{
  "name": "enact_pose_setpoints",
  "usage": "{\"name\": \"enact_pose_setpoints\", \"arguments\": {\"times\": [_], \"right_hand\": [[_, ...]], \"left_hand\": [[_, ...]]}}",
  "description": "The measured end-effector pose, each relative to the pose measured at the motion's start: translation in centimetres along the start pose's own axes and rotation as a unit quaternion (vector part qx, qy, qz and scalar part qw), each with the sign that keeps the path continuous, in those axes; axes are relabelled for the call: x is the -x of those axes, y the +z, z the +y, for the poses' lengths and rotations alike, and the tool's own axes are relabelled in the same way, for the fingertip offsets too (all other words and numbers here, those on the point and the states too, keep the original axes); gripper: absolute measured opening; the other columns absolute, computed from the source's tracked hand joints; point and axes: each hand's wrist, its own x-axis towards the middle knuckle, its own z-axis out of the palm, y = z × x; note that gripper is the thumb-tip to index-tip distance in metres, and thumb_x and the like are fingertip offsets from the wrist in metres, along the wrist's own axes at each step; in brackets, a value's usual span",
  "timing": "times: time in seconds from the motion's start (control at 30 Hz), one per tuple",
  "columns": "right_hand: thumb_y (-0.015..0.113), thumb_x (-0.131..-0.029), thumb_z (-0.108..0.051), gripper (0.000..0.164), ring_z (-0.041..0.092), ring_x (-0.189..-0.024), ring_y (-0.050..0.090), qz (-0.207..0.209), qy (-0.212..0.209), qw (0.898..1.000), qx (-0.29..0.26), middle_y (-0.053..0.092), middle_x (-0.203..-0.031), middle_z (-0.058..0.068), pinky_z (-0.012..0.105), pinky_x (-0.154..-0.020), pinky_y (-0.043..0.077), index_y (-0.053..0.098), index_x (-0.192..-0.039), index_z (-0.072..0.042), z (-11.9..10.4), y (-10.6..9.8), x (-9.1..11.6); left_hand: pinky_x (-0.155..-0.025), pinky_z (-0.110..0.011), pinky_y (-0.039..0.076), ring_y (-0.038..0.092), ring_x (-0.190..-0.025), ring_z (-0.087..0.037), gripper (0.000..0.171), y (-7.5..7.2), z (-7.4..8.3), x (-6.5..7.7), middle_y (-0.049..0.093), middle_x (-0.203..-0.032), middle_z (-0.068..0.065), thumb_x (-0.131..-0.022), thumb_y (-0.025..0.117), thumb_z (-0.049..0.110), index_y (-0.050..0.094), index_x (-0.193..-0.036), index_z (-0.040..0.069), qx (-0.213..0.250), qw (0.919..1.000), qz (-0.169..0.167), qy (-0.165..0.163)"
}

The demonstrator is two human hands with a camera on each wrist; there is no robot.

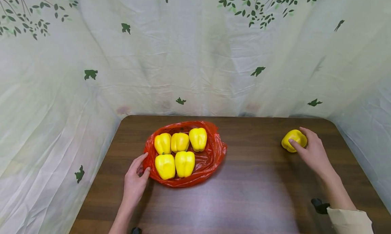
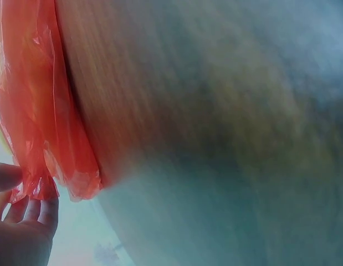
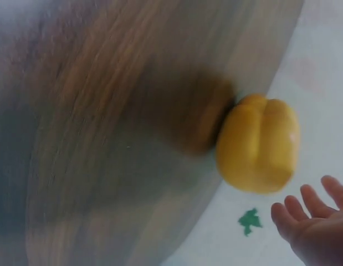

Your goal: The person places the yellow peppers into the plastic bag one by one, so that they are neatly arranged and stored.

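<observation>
A red plastic bag (image 1: 210, 162) lies spread on the table, its rim rolled around several yellow bell peppers (image 1: 165, 167). At the bag's left edge, my left hand (image 1: 134, 179) grips the rim. Thin red film (image 2: 41, 185) runs between thumb and fingers in the left wrist view. Far to the right, a single yellow bell pepper (image 1: 290, 137) sits on the table. My right hand (image 1: 314, 152) reaches over it, thumb and fingers spread around its near right side. The right wrist view has this pepper (image 3: 259, 145) with a gap to the fingertips (image 3: 279, 213).
The dark wooden table (image 1: 250, 179) has rounded far corners. A pale cloth (image 1: 195, 57) with leaf prints hangs behind it and along both sides. A small black object (image 1: 320, 206) shows beside the right forearm.
</observation>
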Motion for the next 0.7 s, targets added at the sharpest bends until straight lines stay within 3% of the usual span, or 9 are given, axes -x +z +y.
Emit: {"name": "enact_pose_setpoints", "arguments": {"times": [0.4, 0.7], "right_hand": [[0.051, -0.098, -0.052, 0.089, 0.058, -0.128, 0.029, -0.037, 0.087, 0.995, -0.018, 0.022, -0.148, 0.04, 0.071, -0.099, 0.028, 0.016, -0.152, 0.009, 2.7, 0.7, -1.6], [0.052, -0.097, -0.051, 0.087, 0.051, -0.113, 0.043, -0.044, 0.115, 0.992, -0.028, 0.035, -0.138, 0.04, 0.062, -0.088, 0.04, 0.022, -0.146, 0.015, 3.0, 1.4, -1.6]], "left_hand": [[-0.089, -0.009, 0.041, 0.054, -0.111, -0.021, 0.054, 0.0, -0.1, 0.0, 0.049, -0.14, -0.004, -0.092, 0.063, -0.003, 0.053, -0.142, 0.017, -0.001, 1.0, 0.002, 0.0], [-0.089, -0.01, 0.042, 0.054, -0.11, -0.02, 0.053, 0.1, -0.1, 0.0, 0.05, -0.139, -0.003, -0.092, 0.063, -0.003, 0.054, -0.141, 0.018, 0.002, 1.0, 0.005, 0.001]]}}
